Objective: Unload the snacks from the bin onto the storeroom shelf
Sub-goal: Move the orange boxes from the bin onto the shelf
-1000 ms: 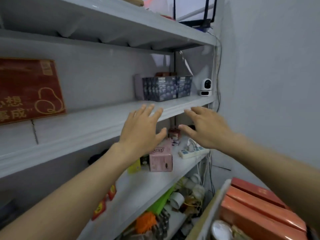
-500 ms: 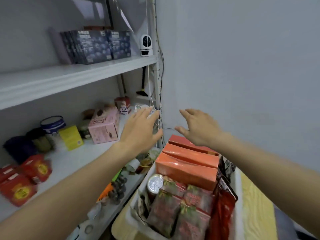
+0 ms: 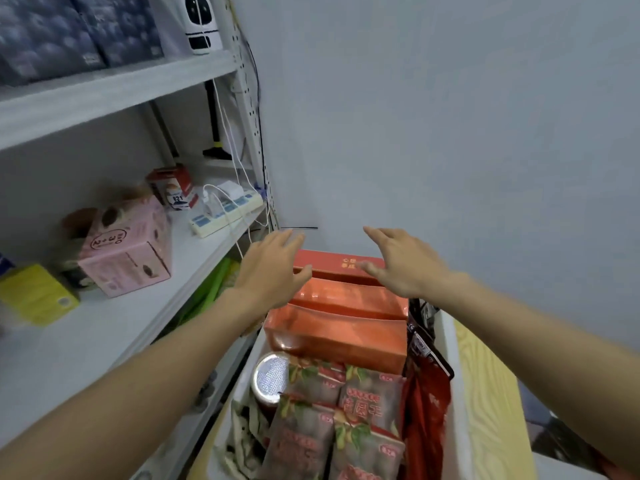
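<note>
1. Both hands have come down closer to the bin (image 3: 450, 358) since a moment ago.
2. Left hand (image 3: 272, 271) and right hand (image 3: 407, 266) hover over the far red box (image 3: 341, 263), one at each end, fingers spread, holding nothing; whether they touch it is unclear.
3. Three glossy orange-red boxes stand on edge, side by side, at the bin's far end.
4. Packs (image 3: 360, 407) and a can (image 3: 272, 375) lie nearer; the shelf (image 3: 86, 341) is left.

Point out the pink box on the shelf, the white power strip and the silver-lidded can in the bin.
pink box (image 3: 126, 270), head view, on its front face.
power strip (image 3: 227, 212), head view, on its top face, about mid-length.
can (image 3: 272, 375), head view, on its silver lid.
</note>
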`<move>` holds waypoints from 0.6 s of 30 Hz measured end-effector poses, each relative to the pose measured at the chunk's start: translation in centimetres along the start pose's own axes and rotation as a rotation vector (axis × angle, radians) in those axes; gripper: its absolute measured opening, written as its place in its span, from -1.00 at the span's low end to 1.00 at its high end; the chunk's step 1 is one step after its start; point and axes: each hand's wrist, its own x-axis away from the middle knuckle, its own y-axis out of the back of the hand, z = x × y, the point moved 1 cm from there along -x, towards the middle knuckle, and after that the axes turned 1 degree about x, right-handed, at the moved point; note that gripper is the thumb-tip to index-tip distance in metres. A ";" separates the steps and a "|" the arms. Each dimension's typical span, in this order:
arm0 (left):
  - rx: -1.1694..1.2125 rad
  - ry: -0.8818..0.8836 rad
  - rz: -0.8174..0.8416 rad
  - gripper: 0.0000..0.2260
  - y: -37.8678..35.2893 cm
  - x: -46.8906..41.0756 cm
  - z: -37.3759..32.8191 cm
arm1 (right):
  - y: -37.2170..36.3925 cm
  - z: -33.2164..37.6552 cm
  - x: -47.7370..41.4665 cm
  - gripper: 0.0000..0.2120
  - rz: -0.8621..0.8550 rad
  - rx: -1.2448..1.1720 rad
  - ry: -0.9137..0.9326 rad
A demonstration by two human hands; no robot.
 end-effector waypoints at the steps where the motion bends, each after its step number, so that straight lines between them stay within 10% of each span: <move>1: 0.017 -0.009 0.024 -0.43 -0.9 -0.7 0.3 | -0.5 -0.5 -0.4 -0.36 0.018 -0.015 -0.019; 11: 0.118 -0.157 0.306 -0.46 -8.9 -7.5 2.5 | -7.1 -6.3 -4.7 -0.97 0.212 -0.116 -0.167; 18: 0.220 -0.187 0.371 -0.37 -11.6 -10.2 2.8 | -8.3 -7.8 -6.5 -0.63 0.154 -0.234 -0.185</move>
